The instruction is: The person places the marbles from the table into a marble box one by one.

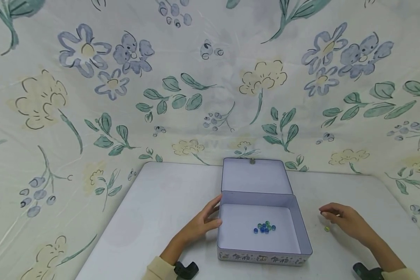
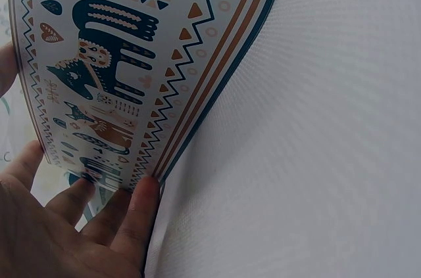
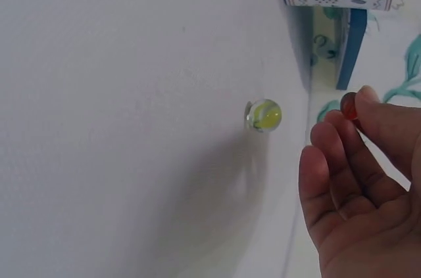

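Observation:
My right hand [image 1: 350, 222] pinches a red marble [image 3: 348, 106] between thumb and fingertip, to the right of the tin box [image 1: 264, 256]. On the table just below that hand lies a clear marble with a yellow-green swirl [image 3: 266, 115]. Fingers of my left hand [image 1: 198, 228] rest against the box's left wall, spread along its printed side [image 2: 105, 61]. Inside the box, a cluster of several blue and green glass marbles [image 1: 263, 230] sits on the pale floor, right of its middle.
The hinged lid [image 1: 256, 177] stands raised at the back of the box. White table surface [image 1: 161, 194] spreads around it. A floral cloth [image 1: 210, 116] hangs behind the table and along its sides. Dark wrist straps [image 1: 187, 270] sit at both sleeves.

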{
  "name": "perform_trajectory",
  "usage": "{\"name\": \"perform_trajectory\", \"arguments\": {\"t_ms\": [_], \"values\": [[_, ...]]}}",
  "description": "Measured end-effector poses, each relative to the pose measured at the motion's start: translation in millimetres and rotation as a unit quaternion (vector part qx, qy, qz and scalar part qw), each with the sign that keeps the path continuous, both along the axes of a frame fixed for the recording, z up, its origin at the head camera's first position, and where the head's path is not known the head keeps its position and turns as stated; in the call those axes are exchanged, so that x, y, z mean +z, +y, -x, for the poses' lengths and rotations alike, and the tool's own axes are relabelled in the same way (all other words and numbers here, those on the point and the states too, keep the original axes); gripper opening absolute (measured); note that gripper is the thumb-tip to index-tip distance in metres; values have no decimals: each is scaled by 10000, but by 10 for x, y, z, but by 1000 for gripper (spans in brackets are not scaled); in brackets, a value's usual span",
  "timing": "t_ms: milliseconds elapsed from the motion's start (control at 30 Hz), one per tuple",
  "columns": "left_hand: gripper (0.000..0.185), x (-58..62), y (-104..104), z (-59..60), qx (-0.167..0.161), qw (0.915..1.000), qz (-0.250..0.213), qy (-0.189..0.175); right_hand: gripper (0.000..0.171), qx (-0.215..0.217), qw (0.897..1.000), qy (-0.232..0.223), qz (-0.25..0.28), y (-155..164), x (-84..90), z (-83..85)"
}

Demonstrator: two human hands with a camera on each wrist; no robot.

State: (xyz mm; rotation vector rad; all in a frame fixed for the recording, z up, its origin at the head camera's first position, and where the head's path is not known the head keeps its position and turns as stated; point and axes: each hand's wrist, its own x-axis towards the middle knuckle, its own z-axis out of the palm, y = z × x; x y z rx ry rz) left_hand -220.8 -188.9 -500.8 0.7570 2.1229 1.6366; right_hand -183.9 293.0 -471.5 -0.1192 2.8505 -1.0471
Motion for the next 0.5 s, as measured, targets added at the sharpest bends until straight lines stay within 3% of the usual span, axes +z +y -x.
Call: {"name": "perform_trajectory", "arguments": {"t_ms": [233, 500], "values": [[75, -27, -7, -7, 6, 10000, -24, -37, 28, 77, 9998, -44, 171, -61, 56, 0], [74, -27, -6, 10, 48, 10000, 44, -35, 28, 240, 9987, 223, 380, -164, 148, 22]]}}
